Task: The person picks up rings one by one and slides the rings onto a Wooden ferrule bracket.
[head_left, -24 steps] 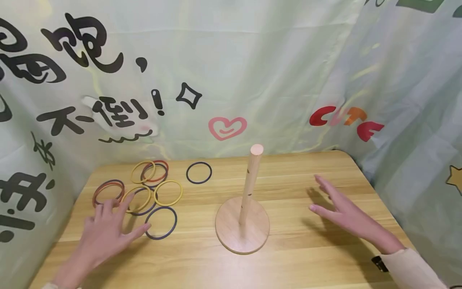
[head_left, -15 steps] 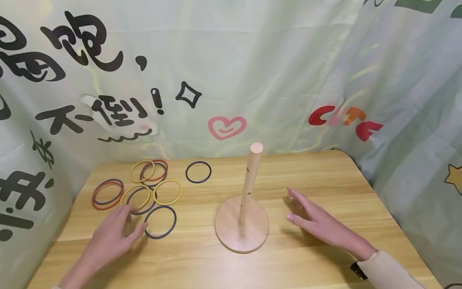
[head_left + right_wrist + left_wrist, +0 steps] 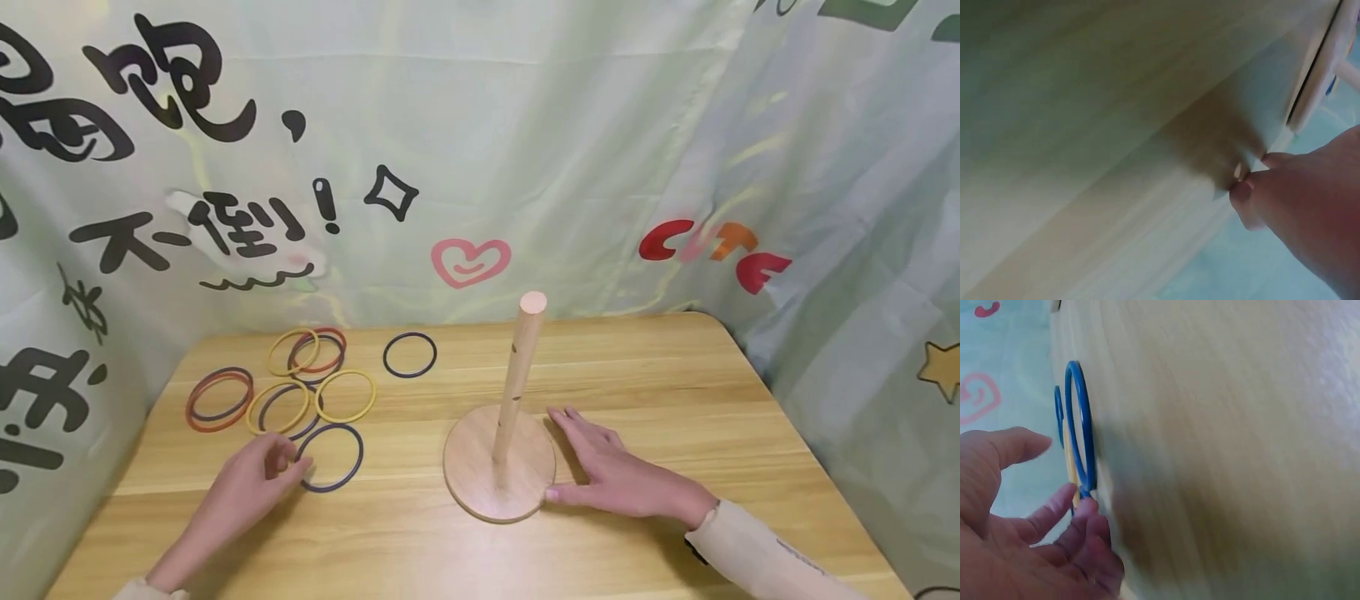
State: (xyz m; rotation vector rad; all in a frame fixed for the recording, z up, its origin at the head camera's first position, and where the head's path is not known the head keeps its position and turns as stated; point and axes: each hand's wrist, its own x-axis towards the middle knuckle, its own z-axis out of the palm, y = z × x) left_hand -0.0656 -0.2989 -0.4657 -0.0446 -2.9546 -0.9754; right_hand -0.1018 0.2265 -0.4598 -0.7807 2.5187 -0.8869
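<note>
My left hand [image 3: 251, 483] hovers at the left edge of a dark blue ring [image 3: 362, 450], fingers loosely bent. In the left wrist view the thumb stands apart from the fingers, and the blue ring [image 3: 1089, 437] lies beyond the fingertips. A wooden stand has a round base [image 3: 468, 479] and an upright post [image 3: 517, 375] with no rings on it. At the base's right edge is my right hand [image 3: 618, 479], thumb and fingers spread along the rim. The right wrist view shows the hand low over the wood, its fingertips partly hidden.
Behind the left hand lie several overlapping rings, among them a yellow ring [image 3: 375, 392] and a red ring [image 3: 212, 430]. Another blue ring [image 3: 410, 377] lies alone farther back. A printed curtain [image 3: 600, 167] hangs behind the wooden table [image 3: 390, 542].
My right hand has moved left to the edge of the base. My left hand has drawn back from above the yellow and blue rings to the nearest blue ring, its fingers bending more.
</note>
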